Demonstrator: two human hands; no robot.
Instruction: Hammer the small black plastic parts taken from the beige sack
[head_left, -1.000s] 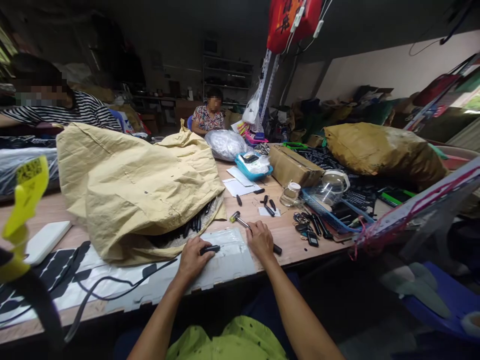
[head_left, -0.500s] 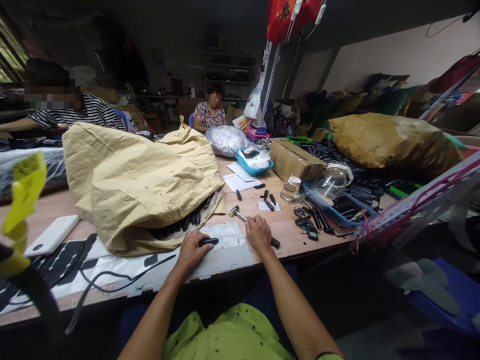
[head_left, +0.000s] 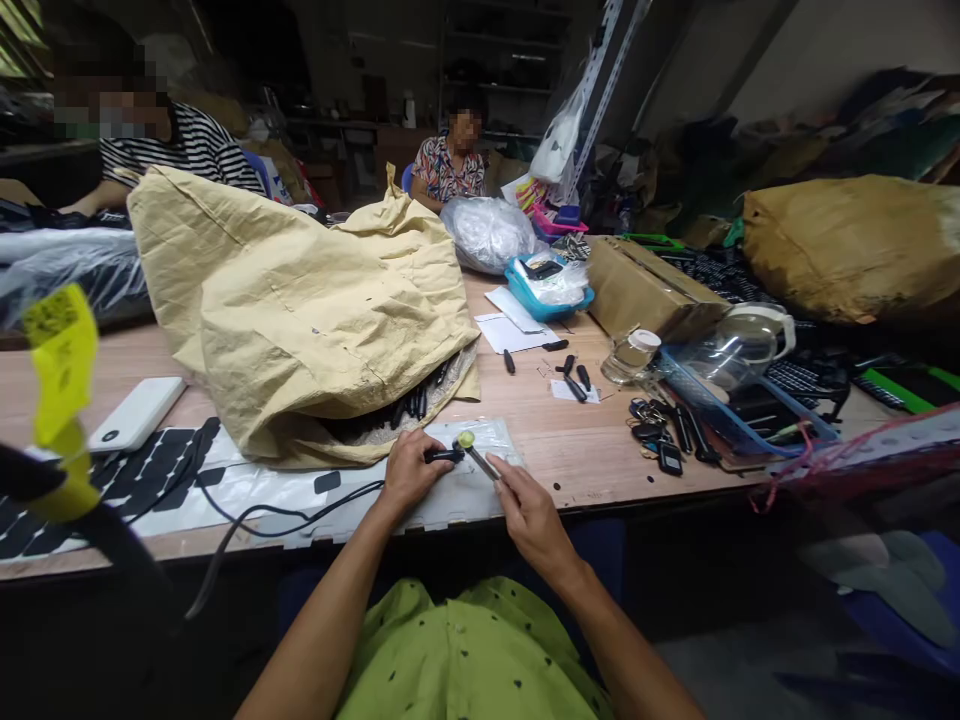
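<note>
My left hand [head_left: 411, 468] holds a small black piece [head_left: 444, 456] down on the plastic-covered grey sheet [head_left: 480, 492] at the table's front edge. Closed round the metal shaft of a small hammer [head_left: 480, 462], my right hand [head_left: 529, 505] is just to the right. The hammer's yellowish head is at the right end of the black piece; whether they touch I cannot tell. Behind my left hand lies a large beige sack [head_left: 315, 310], its open mouth showing black pieces inside.
Several loose black pieces [head_left: 576, 388], a lidded jar [head_left: 631, 358], keys [head_left: 669, 458] and a blue basket [head_left: 750, 430] lie to the right. A white box [head_left: 137, 413] and a cable [head_left: 262, 510] are left. Two people sit beyond the table.
My right hand has lifted the hammer from the table and brought its head over to the black piece. My left hand still holds that piece. The camera view has shifted.
</note>
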